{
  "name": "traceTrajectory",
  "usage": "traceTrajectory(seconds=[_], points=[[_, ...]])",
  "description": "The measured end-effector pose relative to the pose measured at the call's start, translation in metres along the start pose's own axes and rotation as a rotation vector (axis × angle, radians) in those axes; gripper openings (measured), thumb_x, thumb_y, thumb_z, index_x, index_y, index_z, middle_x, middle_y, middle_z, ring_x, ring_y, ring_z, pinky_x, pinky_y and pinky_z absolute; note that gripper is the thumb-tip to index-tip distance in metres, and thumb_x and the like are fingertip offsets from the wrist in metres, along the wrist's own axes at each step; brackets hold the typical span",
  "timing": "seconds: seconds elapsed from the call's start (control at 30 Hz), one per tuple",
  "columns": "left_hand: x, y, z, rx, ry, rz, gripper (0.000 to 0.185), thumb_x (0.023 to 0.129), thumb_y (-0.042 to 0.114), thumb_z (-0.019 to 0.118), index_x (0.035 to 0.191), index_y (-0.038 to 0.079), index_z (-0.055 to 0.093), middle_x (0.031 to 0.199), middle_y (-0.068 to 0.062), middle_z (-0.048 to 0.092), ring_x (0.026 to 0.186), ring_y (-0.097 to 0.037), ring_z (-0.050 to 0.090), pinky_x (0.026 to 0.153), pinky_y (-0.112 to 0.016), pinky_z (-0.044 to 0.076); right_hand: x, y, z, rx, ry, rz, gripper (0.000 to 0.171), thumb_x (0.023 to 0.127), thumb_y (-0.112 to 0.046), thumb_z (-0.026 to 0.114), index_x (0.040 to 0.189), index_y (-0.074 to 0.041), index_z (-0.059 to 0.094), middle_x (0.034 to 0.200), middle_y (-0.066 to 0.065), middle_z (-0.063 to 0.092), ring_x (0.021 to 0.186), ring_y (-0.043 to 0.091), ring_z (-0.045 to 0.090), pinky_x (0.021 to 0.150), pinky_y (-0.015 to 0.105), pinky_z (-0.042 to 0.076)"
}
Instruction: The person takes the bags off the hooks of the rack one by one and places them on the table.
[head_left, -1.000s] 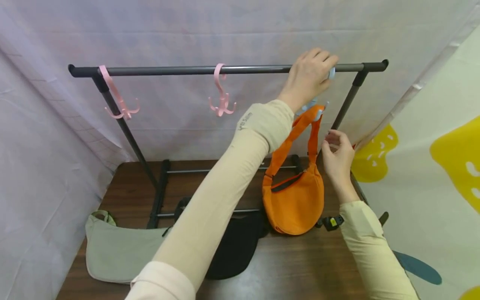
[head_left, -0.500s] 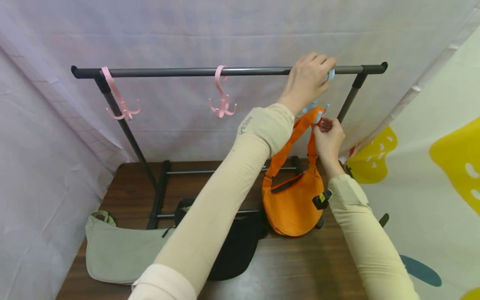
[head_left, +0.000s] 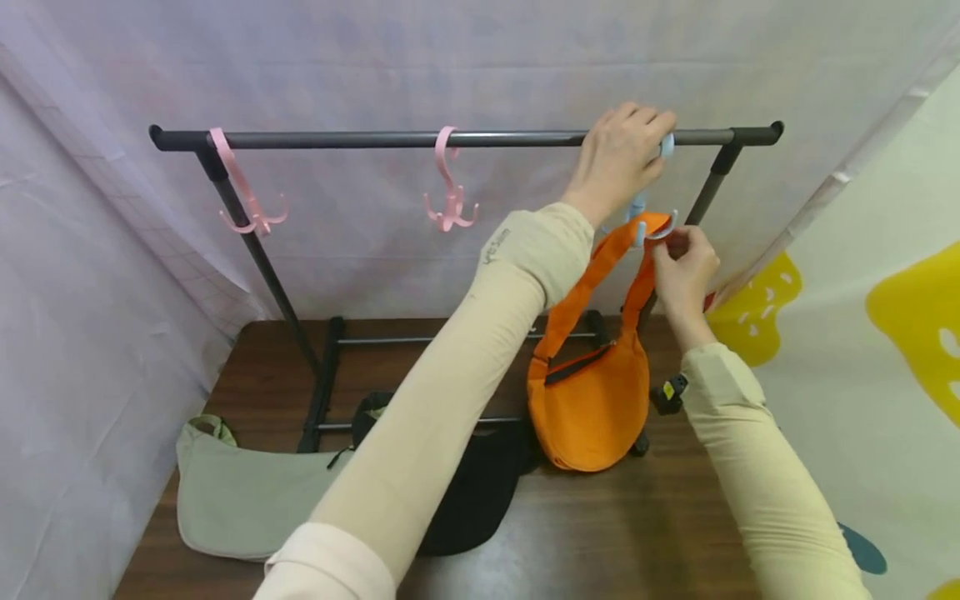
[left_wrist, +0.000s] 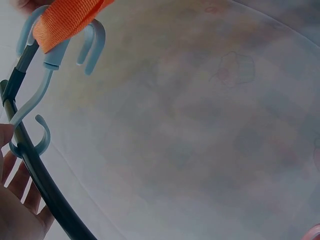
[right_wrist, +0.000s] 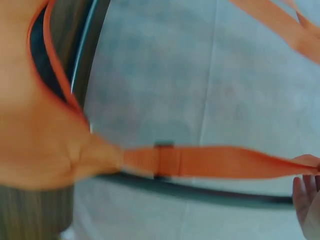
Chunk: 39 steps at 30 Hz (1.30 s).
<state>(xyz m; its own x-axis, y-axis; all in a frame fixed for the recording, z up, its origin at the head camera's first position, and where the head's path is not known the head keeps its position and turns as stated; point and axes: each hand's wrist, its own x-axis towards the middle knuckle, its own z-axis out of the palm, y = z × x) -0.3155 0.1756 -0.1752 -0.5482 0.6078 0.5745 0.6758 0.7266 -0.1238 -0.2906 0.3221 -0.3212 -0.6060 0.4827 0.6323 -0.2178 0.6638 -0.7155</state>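
An orange shoulder bag (head_left: 596,417) hangs by its strap (head_left: 570,308) from a light-blue multi-prong hook (left_wrist: 53,57) near the right end of the rail (head_left: 337,141). My left hand (head_left: 621,158) grips the top of this hook at the rail, with the thumb on its stem in the left wrist view. Just below the prongs, my right hand (head_left: 686,271) pinches the right side of the strap. The strap lies over a prong, and the bag hangs low with its zip partly open. In the right wrist view the strap runs taut to my fingertips (right_wrist: 300,200).
Two pink hooks, a left one (head_left: 251,200) and a middle one (head_left: 452,196), hang on the rail. A grey-green bag (head_left: 247,500) and a black bag (head_left: 476,492), partly hidden by the left arm, lie on the wooden floor (head_left: 585,533). Cloth surrounds the rack.
My right hand has come in from beside the bag, taken hold of the strap and drawn it rightward. The blue hook's prongs have turned. My left hand has stayed at the rail.
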Motion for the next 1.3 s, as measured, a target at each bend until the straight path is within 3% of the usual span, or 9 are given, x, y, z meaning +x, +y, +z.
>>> traceTrajectory(seconds=[0.27,0.43,0.57,0.67,0.77,0.87,1.2,1.3], points=[[0.001,-0.003,0.002,-0.003,-0.024,-0.013,0.031,0.093,0.03,0.043,0.122,0.023,0.052,0.122,0.01,0.056,0.113,-0.009,0.047,0.095,-0.017,0.034,0.025,-0.012,-0.026,-0.064,0.008,-0.149,0.019,0.083,-0.006,0.052,0.092,0.008,0.062,0.086,0.018,0.066,0.065,-0.013,0.045,0.061,0.004,0.039],[0.001,-0.004,0.003,-0.005,-0.02,-0.026,0.032,0.093,0.03,0.043,0.124,0.023,0.051,0.125,0.01,0.054,0.115,-0.009,0.045,0.098,-0.018,0.032,0.037,-0.031,-0.035,-0.152,0.009,-0.302,0.021,0.085,-0.008,0.05,0.089,0.007,0.064,0.085,0.018,0.066,0.07,0.011,0.059,0.062,0.001,0.033],[0.0,-0.006,0.006,0.016,-0.003,-0.028,0.033,0.093,0.031,0.043,0.124,0.023,0.052,0.125,0.01,0.054,0.115,-0.009,0.046,0.097,-0.018,0.033,0.04,-0.047,-0.039,-0.164,-0.001,-0.39,0.021,0.085,-0.007,0.049,0.089,0.007,0.065,0.085,0.019,0.064,0.073,0.028,0.061,0.063,0.001,0.031],[0.0,-0.007,0.009,0.031,0.004,-0.024,0.033,0.093,0.033,0.044,0.123,0.023,0.052,0.123,0.01,0.055,0.113,-0.009,0.046,0.096,-0.018,0.034,0.04,-0.056,-0.04,-0.19,-0.007,-0.445,0.021,0.086,-0.007,0.048,0.089,0.006,0.065,0.085,0.019,0.063,0.074,0.029,0.06,0.065,0.01,0.038],[0.001,-0.008,0.011,0.03,0.006,-0.025,0.033,0.093,0.036,0.044,0.123,0.024,0.053,0.122,0.01,0.056,0.114,-0.009,0.046,0.096,-0.018,0.035,0.04,-0.066,-0.041,-0.212,-0.009,-0.486,0.021,0.088,-0.007,0.048,0.089,0.006,0.065,0.085,0.019,0.062,0.074,0.029,0.059,0.067,0.028,0.047],[0.002,-0.01,0.012,0.022,0.0,-0.042,0.034,0.093,0.038,0.044,0.122,0.025,0.054,0.122,0.01,0.056,0.114,-0.009,0.045,0.094,-0.018,0.036,0.04,-0.076,-0.041,-0.227,-0.01,-0.544,0.021,0.088,-0.006,0.047,0.089,0.007,0.064,0.084,0.02,0.061,0.074,0.031,0.057,0.065,0.042,0.048],[0.005,-0.019,0.008,-0.006,-0.057,-0.088,0.033,0.09,0.044,0.047,0.117,0.027,0.057,0.12,0.011,0.056,0.114,-0.01,0.044,0.092,-0.018,0.038,0.043,-0.092,-0.037,-0.181,0.032,-0.695,0.02,0.088,-0.002,0.047,0.084,0.01,0.062,0.083,0.022,0.061,0.074,0.034,0.056,0.066,0.043,0.046],[0.007,-0.022,0.008,0.002,-0.071,-0.093,0.033,0.09,0.045,0.047,0.116,0.028,0.058,0.119,0.011,0.057,0.114,-0.01,0.043,0.093,-0.019,0.037,0.046,-0.094,-0.034,-0.163,0.053,-0.698,0.023,0.09,-0.005,0.046,0.085,0.01,0.062,0.086,0.022,0.061,0.076,0.035,0.056,0.068,0.043,0.047]])
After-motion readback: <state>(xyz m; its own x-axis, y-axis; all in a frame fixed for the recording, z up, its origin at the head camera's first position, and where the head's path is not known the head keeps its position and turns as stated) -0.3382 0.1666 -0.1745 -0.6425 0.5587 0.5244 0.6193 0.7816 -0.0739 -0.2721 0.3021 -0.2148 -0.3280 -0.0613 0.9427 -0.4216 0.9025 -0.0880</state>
